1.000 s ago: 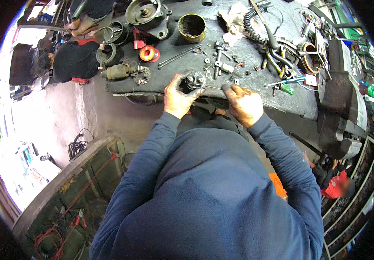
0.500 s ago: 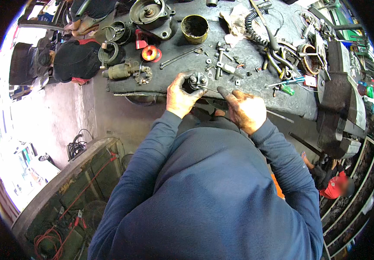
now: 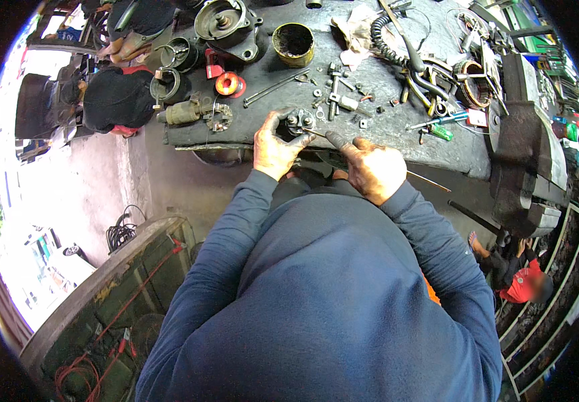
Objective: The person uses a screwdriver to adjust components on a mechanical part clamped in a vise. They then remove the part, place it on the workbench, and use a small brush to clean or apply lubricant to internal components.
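Observation:
My left hand point(image 3: 273, 149) is closed around a small dark cylindrical part with two metal studs point(image 3: 301, 121) on its top, probably a starter solenoid, at the bench's near edge. Fingers and thumb grip it from the left. My right hand point(image 3: 374, 167) is closed on a thin metal rod point(image 3: 429, 181). One end of the rod points left and reaches the studded part; the other sticks out behind the hand to the lower right. Just beyond the hands lie a bolt with a cylindrical metal piece point(image 3: 347, 103) and several small nuts and washers.
On the dark workbench point(image 3: 262, 107) stand a grimy yellow can point(image 3: 294, 45), a metal housing point(image 3: 225, 27) and an orange spool point(image 3: 227, 84). Pliers, a coiled cord point(image 3: 382, 40) and a blue screwdriver point(image 3: 447, 120) lie right. A vise point(image 3: 531, 154) borders the bench. Another person point(image 3: 524, 281) sits lower right.
The view has shifted slightly, so the bench items appear a little further left. Both hands keep their grips, and the rod still meets the studded part.

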The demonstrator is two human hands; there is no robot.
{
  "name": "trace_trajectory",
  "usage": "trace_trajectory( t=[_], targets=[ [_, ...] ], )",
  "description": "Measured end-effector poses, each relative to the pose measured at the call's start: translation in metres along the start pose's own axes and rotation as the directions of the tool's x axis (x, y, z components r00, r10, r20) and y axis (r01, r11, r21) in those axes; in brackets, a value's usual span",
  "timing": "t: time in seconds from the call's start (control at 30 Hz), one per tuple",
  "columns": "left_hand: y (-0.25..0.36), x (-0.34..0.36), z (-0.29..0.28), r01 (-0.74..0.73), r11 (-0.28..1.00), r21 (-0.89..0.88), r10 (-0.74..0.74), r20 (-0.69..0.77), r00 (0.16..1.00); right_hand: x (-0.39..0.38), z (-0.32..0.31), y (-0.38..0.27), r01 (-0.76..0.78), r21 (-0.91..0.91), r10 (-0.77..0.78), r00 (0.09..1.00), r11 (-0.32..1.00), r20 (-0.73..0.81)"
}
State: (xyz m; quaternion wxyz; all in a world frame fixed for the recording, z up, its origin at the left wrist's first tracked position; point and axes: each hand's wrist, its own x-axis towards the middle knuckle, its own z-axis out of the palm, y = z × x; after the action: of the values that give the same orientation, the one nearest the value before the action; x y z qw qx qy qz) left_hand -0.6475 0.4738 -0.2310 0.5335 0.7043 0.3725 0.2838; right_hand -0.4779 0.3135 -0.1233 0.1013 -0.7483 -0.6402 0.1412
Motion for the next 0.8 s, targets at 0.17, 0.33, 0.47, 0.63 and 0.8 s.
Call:
trace_trajectory(
  t=[0.17, 0.33, 0.47, 0.63, 0.8],
  targets=[
    [-0.007, -0.003, 0.001, 0.072, 0.994, -0.078, -0.073, -0.011, 0.997, 0.012, -0.007, 0.011, 0.017, -0.025, -0.017, 1.0, 1.0, 0.009],
    [-0.013, -0.001, 0.002, 0.017, 0.999, -0.028, -0.018, -0.014, 1.0, 0.007, 0.006, 0.016, 0.058, 0.158, -0.062, 0.998, 0.986, 0.024],
    [-0.013, -0.002, 0.005, 0.063, 0.997, -0.047, -0.063, -0.008, 0.998, 0.01, -0.001, 0.009, -0.009, 0.014, 0.008, 0.999, 1.0, 0.048],
    [0.002, -0.001, 0.0, -0.006, 0.997, 0.074, 0.005, 0.014, 1.0, 0.008, 0.016, 0.026, 0.086, 0.141, -0.077, 0.995, 0.986, -0.07],
    [-0.011, -0.001, -0.001, 0.077, 0.997, 0.002, -0.077, 0.052, 0.996, 0.011, 0.016, 0.02, 0.028, 0.102, -0.029, 1.0, 0.994, 0.006]
  ],
)
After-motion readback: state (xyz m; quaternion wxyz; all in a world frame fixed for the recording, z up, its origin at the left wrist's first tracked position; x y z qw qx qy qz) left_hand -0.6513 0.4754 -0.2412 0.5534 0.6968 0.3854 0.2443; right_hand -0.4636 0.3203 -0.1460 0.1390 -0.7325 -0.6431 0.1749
